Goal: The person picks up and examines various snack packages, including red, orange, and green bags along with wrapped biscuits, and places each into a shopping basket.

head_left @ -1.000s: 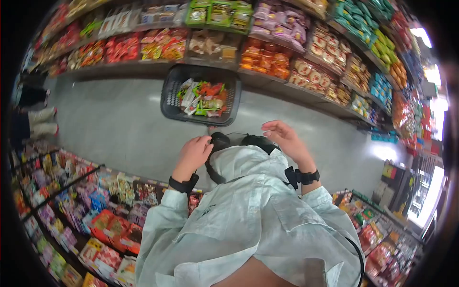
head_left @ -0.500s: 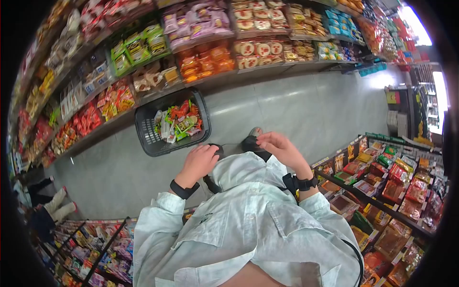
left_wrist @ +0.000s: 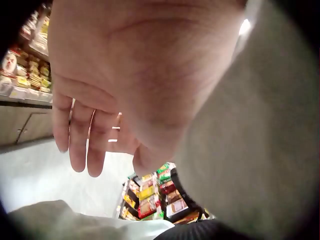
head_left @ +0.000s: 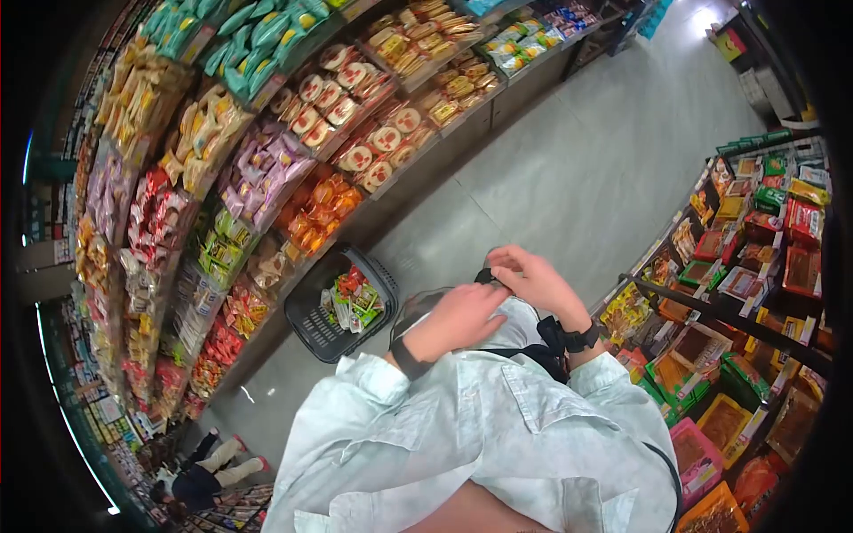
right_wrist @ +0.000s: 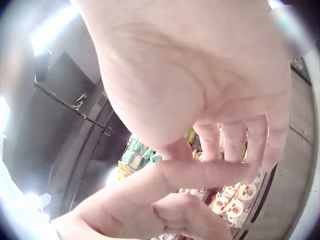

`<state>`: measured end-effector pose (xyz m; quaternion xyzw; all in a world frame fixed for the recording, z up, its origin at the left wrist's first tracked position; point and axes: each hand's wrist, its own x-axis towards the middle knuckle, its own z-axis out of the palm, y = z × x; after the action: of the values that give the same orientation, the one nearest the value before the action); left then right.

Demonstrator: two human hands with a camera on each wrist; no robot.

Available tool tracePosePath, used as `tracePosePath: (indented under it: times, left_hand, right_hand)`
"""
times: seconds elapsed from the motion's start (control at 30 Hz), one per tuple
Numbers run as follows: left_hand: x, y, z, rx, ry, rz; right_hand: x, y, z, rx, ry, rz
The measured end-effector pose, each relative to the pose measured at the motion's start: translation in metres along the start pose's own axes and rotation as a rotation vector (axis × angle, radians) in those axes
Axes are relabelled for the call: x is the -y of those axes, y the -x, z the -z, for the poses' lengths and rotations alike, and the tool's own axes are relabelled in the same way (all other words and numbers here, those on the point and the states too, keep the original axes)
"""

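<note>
Both hands are held close together before the waist, with nothing seen in their grasp. My left hand [head_left: 458, 318] has its fingers extended and pointing toward the other hand; its bare palm shows in the left wrist view. My right hand [head_left: 535, 280] is loosely bent, its fingertips near the left hand's fingers. In the right wrist view the left hand overlaps the right fingers. A dark grey shopping basket [head_left: 313, 313] stands on the floor, ahead and to the left, against the shelf base. Packaged snacks [head_left: 357, 302] lie in it, in green, orange and white wrappers.
Shelves of bagged snacks [head_left: 267, 173] run along the left side of the aisle. A low display of packaged foods [head_left: 737, 284] borders the right. The grey floor [head_left: 533, 178] stretches between them. Farther back at lower left, another person [head_left: 209, 480] is in the aisle.
The view has turned to the right, so the shelves and basket appear rotated and the right-hand display has come in. The left hand has moved rightward, closer to the right hand.
</note>
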<state>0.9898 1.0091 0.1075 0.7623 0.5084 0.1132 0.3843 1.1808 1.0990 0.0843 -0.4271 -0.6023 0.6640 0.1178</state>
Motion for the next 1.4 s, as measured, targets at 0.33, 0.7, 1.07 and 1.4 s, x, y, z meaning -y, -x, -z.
tracePosePath:
  times: [0.33,0.7,1.07,1.4]
  left_hand:
    - [0.000,-0.097,0.014,0.157,-0.094,-0.182]
    - [0.120,-0.181,0.103,0.006,0.087,0.117]
    - [0.299,-0.207,0.247,-0.575,0.235,0.529]
    - [0.325,-0.207,0.226,-0.582,0.425,0.575]
  right_hand:
    - [-0.022,0.019,0.066,-0.132,-0.440,-0.038]
    - [0.041,-0.067,0.116,-0.157,-0.125,-0.078]
    - [0.113,-0.201,0.181,-0.201,0.069,-0.179]
    - [0.158,-0.279,0.205,-0.126,0.088,-0.234]
